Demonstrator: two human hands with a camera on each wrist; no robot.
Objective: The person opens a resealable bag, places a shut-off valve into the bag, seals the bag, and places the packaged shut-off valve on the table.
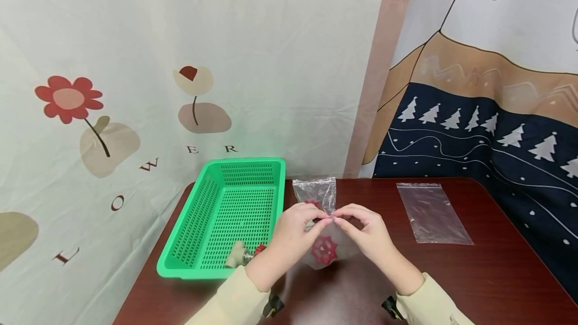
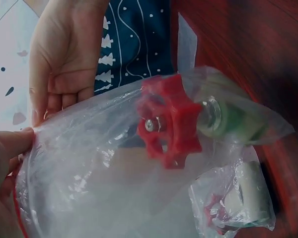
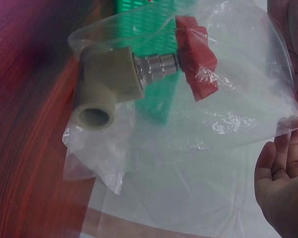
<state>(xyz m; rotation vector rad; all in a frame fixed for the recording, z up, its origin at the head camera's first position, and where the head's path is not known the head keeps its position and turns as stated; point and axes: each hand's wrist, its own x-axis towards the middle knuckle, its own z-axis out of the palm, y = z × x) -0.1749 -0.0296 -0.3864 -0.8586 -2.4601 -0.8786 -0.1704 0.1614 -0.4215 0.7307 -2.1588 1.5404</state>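
1. We've got a creased pale cloth (image 1: 311, 64) hanging behind the table (image 1: 510, 270).
2. On its left side we see a red flower (image 1: 69, 98), a smaller beige-and-red flower (image 1: 193, 80) and letters (image 1: 192, 149) L, O, W, E, R, rising rightward.
3. Pink stripe (image 1: 381, 64), then tan hills (image 1: 496, 71) above dark blue (image 1: 533, 184) with white trees (image 1: 544, 147).
4. Our table: glossy, dark reddish-brown.
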